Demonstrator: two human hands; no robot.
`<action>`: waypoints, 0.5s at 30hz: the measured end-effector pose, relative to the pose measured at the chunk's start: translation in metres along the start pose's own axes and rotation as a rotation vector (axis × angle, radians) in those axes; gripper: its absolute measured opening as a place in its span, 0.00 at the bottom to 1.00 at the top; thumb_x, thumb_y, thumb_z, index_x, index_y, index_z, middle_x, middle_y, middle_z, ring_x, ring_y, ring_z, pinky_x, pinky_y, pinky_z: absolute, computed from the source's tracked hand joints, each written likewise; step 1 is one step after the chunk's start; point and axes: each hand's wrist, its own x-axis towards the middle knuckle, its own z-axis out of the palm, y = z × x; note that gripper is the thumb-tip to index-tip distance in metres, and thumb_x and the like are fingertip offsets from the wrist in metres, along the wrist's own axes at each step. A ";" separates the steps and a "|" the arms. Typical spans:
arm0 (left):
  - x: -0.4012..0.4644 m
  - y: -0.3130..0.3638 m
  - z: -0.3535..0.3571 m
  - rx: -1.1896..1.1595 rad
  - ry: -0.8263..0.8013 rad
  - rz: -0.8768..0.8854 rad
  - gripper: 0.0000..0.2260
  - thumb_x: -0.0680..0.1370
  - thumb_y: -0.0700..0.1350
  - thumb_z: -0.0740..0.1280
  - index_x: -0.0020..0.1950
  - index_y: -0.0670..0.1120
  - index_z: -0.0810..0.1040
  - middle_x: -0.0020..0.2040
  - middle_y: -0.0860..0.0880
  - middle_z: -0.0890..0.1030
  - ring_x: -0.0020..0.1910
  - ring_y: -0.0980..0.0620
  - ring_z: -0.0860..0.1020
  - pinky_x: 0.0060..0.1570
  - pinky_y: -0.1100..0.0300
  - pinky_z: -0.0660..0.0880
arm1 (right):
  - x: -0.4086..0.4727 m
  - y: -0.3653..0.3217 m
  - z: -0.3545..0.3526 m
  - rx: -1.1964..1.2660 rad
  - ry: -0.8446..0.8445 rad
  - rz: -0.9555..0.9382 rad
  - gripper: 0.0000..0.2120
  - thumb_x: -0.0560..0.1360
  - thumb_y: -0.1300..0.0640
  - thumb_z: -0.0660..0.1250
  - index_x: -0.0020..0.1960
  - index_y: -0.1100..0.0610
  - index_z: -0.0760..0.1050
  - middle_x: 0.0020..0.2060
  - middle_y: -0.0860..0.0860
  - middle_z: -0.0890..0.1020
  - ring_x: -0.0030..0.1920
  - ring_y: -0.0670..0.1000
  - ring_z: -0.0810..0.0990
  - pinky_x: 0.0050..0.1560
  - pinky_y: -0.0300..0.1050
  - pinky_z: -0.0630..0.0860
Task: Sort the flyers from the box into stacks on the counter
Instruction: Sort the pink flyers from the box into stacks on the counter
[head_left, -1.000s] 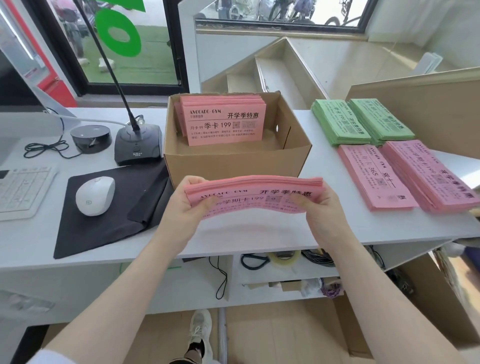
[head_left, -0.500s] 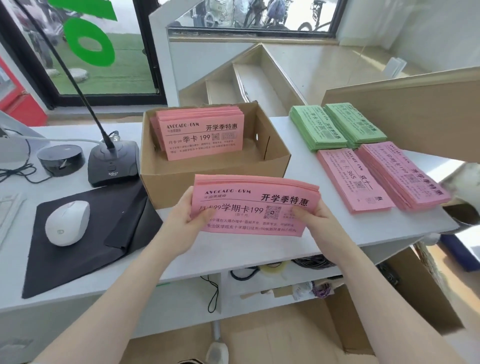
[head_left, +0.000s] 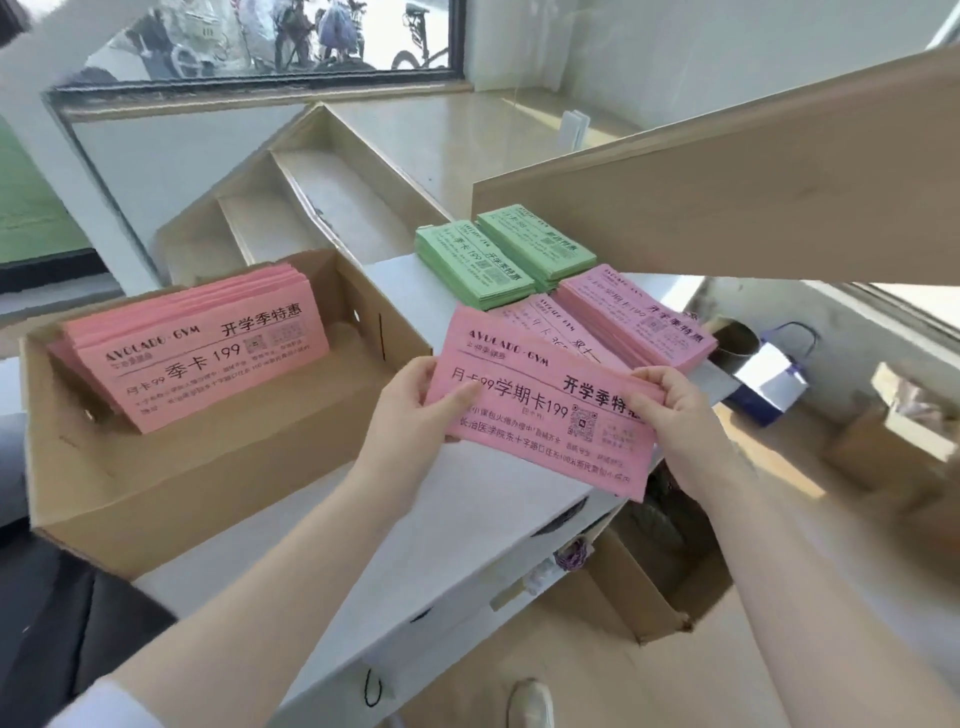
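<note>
A bundle of pink flyers (head_left: 540, 395) is held above the white counter (head_left: 415, 525). My left hand (head_left: 415, 410) grips its left edge and my right hand (head_left: 670, 415) grips its right edge. The brown cardboard box (head_left: 208, 467) stands to the left with more pink flyers (head_left: 208, 343) leaning inside. Beyond the held bundle lie two pink stacks (head_left: 639, 317) and, farther back, two green stacks (head_left: 509, 254) on the counter. The held bundle covers part of the nearer pink stack.
A slanted wooden panel (head_left: 727, 182) overhangs the counter's right end. A black mat (head_left: 52, 623) lies at the lower left. Below the counter's right end are an open cardboard box (head_left: 649, 597), a blue and white bag (head_left: 769, 374) and a round bin (head_left: 737, 343).
Both hands have carried the pink bundle to the right, from in front of the box toward the pink stacks. My view has swung right, so the mouse and microphone left the frame.
</note>
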 end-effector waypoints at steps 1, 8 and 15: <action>0.006 -0.003 0.012 -0.043 -0.004 -0.073 0.08 0.76 0.42 0.67 0.54 0.46 0.75 0.44 0.51 0.84 0.40 0.56 0.82 0.41 0.63 0.79 | 0.005 0.004 -0.004 0.021 0.043 0.037 0.05 0.77 0.62 0.62 0.52 0.57 0.71 0.49 0.56 0.81 0.47 0.52 0.82 0.39 0.43 0.79; 0.063 -0.029 0.069 -0.423 -0.005 -0.294 0.11 0.77 0.41 0.66 0.59 0.47 0.73 0.55 0.49 0.81 0.51 0.54 0.80 0.59 0.55 0.72 | 0.055 0.022 -0.028 0.307 0.246 0.271 0.07 0.77 0.64 0.61 0.54 0.58 0.69 0.49 0.57 0.80 0.45 0.53 0.82 0.39 0.46 0.80; 0.133 -0.045 0.108 -0.631 0.147 -0.266 0.22 0.77 0.32 0.61 0.69 0.47 0.66 0.60 0.46 0.79 0.51 0.46 0.80 0.48 0.53 0.80 | 0.103 0.026 -0.026 0.344 0.162 0.271 0.07 0.78 0.62 0.61 0.55 0.57 0.67 0.51 0.56 0.78 0.48 0.53 0.81 0.51 0.52 0.79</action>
